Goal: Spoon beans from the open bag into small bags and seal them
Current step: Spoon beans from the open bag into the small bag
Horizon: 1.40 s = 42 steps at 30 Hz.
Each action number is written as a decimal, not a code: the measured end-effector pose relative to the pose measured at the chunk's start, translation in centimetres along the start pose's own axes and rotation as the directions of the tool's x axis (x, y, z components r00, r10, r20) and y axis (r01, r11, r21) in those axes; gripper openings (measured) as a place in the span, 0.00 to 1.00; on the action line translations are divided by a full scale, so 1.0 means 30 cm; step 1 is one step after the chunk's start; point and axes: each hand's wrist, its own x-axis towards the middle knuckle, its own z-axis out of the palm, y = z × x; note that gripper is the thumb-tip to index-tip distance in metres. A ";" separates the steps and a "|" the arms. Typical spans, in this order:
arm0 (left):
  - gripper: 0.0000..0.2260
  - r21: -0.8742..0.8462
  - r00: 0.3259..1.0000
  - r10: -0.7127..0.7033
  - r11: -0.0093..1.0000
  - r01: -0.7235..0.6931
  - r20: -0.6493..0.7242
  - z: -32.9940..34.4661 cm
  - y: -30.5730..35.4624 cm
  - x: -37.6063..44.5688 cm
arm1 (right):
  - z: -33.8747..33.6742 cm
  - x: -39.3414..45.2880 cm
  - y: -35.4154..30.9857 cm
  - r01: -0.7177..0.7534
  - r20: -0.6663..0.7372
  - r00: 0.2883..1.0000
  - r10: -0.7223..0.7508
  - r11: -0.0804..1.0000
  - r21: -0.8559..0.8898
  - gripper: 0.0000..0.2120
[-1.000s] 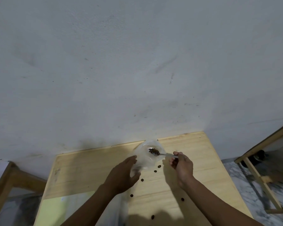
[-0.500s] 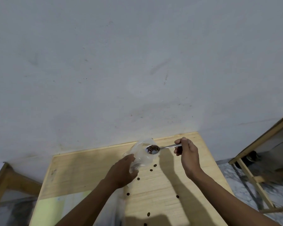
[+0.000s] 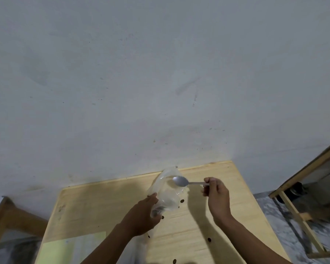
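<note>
My left hand (image 3: 144, 218) grips a small clear plastic bag (image 3: 165, 191) from its left side and holds it upright above the wooden table (image 3: 103, 208). Dark beans show at the bag's bottom. My right hand (image 3: 216, 197) pinches the handle of a metal spoon (image 3: 181, 181), whose bowl sits at the bag's mouth and looks empty. Several loose beans (image 3: 209, 239) lie scattered on the table below the hands. The open bag of beans is not clearly in view.
A pale green sheet (image 3: 65, 248) and a clear plastic piece lie at the table's near left. A grey wall rises right behind the table. Wooden frames stand on the floor at the right (image 3: 301, 221) and at the left (image 3: 0, 221).
The spoon held beans before; now its bowl is empty over the bag's mouth. My right hand has shifted slightly, and the bag is held more upright.
</note>
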 end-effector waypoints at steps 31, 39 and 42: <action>0.25 0.080 0.964 0.260 0.961 -0.265 0.064 0.071 -0.023 0.000 | 0.128 0.036 0.052 -0.478 0.189 0.802 0.567 0.420 0.771 0.10; 0.25 0.086 0.970 0.240 0.967 -0.241 0.023 0.066 -0.015 -0.021 | 0.107 0.017 0.040 -0.471 0.219 0.820 0.529 0.406 0.783 0.11; 0.25 0.084 0.967 0.253 0.964 -0.253 0.012 0.069 -0.011 -0.027 | 0.093 0.010 0.027 -0.474 0.257 0.822 0.509 0.360 0.803 0.11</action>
